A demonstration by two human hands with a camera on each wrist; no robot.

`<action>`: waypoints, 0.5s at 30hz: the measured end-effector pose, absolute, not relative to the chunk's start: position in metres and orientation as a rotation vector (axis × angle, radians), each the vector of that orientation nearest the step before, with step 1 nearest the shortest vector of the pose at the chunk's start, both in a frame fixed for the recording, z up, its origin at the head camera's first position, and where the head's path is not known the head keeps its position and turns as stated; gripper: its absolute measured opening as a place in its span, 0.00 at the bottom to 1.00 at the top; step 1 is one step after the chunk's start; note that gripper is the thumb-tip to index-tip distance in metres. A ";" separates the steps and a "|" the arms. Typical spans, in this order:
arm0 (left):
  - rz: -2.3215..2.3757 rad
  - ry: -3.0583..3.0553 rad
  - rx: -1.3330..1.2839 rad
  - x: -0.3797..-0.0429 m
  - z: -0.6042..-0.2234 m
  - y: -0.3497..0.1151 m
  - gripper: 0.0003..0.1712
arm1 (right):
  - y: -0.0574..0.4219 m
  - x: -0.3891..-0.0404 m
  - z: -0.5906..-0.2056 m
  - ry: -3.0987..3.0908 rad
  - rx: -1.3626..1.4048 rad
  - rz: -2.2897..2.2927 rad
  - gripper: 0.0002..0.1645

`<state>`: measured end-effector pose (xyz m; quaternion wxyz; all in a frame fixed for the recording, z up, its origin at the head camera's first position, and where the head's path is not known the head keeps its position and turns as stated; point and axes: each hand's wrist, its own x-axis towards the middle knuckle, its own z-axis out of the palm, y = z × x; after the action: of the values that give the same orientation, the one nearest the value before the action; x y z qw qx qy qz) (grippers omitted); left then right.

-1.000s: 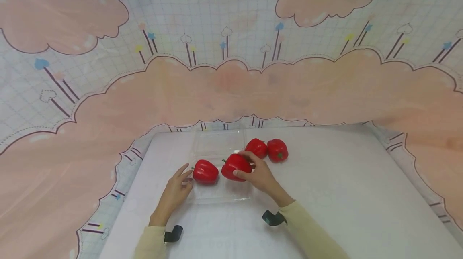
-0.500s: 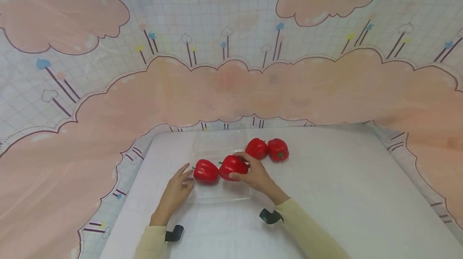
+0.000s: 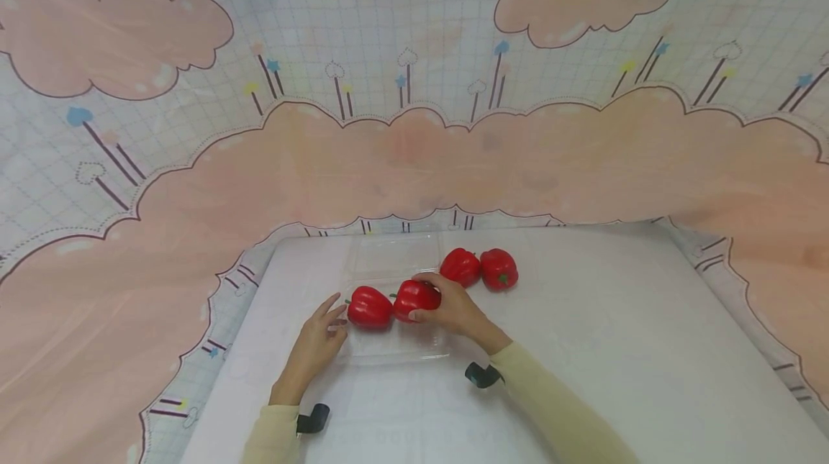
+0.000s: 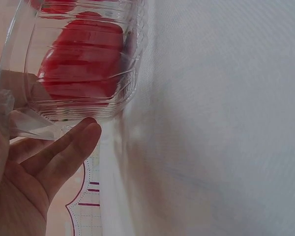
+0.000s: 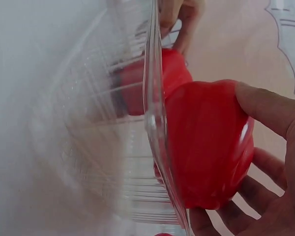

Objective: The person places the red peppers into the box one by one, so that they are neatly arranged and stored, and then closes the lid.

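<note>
In the head view a red bell pepper [image 3: 370, 308] lies in the left half of a clear plastic box [image 3: 395, 357]. My left hand [image 3: 316, 343] pinches the box's left edge; in the left wrist view its fingers [image 4: 71, 152] lie against the side wall. My right hand [image 3: 456, 309] grips a second red bell pepper [image 3: 413, 300] by its right end, thumb in front and fingers behind. Its green stem points left, close to the first pepper. From the right wrist, this pepper [image 5: 206, 142] shows above the box's rim [image 5: 152, 118], its lower part hidden behind it.
Two more red bell peppers, one [image 3: 460, 267] nearer the box and another [image 3: 499, 270] farther right, lie side by side on the white table [image 3: 602, 334]. The box's clear lid [image 3: 393, 257] lies folded back behind it. A patterned cloth [image 3: 414, 162] hangs behind the table.
My right hand has carried its pepper a little left and slightly down, up beside the first pepper. The left hand has stayed at the box's edge.
</note>
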<state>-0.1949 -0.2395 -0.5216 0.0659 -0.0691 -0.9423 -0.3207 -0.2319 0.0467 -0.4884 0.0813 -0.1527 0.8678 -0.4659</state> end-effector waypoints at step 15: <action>-0.984 -2.835 -0.216 -0.193 -0.522 -0.240 0.27 | 0.044 -0.248 -0.493 2.660 -0.453 -1.269 0.43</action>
<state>-0.1931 -0.2399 -0.5221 0.0666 -0.0717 -0.9402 -0.3262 -0.2477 0.0441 -0.4932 0.0798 -0.1514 0.8893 -0.4242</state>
